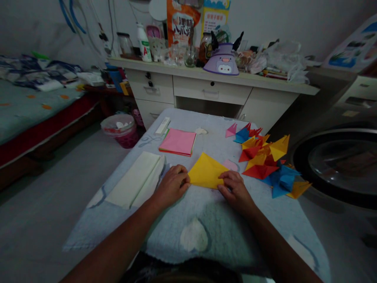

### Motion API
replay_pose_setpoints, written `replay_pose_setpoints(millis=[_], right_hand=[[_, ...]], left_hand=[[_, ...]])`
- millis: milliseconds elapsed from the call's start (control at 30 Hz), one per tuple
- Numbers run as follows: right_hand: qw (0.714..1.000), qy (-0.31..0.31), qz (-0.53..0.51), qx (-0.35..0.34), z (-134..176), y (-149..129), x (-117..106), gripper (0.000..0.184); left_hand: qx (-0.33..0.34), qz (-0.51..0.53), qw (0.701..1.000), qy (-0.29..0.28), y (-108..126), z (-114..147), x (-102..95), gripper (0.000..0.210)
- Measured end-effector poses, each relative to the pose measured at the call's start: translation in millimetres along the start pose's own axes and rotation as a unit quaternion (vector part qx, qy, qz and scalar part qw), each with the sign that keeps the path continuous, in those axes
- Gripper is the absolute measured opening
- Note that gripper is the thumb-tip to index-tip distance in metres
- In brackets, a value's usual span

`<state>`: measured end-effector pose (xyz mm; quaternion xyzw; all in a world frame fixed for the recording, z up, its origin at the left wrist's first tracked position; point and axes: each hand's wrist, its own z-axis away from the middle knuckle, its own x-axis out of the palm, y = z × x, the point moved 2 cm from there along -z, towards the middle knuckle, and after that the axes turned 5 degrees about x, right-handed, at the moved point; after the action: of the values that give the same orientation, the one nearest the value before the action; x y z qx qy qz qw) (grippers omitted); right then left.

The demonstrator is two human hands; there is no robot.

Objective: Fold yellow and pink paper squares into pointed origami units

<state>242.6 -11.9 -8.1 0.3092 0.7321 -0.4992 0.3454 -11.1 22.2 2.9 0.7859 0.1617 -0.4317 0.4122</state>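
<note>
Where the middle of the table (165, 236) is viewed from the head camera, a yellow paper (206, 173) is presented with its peak directed toward the far edge. Its left corner is pinched in the left hand (173, 182); its right side is pinched in the right hand (235, 188). Toward the far left corner, a paper stack (178, 140) is placed just beside a white box (162, 125). Near the right edge, folded figures (259, 159) are clustered.

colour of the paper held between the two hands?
Yellow, no pattern visible on the paper; best seen in the head view.
</note>
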Motion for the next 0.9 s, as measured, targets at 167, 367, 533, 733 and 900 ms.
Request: replay_pose_setpoints(millis=[167,367,533,733,900], right_hand=[[0.999,0.008,0.015,0.048,-2.0,3.6,2.5,0.019],[0.995,0.023,0.024,0.095,-3.9,1.1,3.7,0.021],[0.991,0.016,0.036,0.125,-5.4,-1.8,3.8,0.021],[0.985,0.015,0.044,0.165,-7.2,-5.0,3.5,0.020],[0.979,0.018,0.056,0.193,-8.7,-6.3,2.5,0.018]], left_hand=[[-0.003,0.007,1.000,0.002,0.1,-0.1,0.1,0.004],[-0.021,0.004,1.000,0.008,4.1,-1.6,-0.3,0.007],[-0.029,-0.024,0.999,0.014,6.9,-3.3,1.5,0.006],[-0.041,-0.089,0.995,0.023,7.2,-2.8,6.2,0.007],[-0.053,-0.121,0.991,0.012,6.8,-2.1,9.1,0.009]])
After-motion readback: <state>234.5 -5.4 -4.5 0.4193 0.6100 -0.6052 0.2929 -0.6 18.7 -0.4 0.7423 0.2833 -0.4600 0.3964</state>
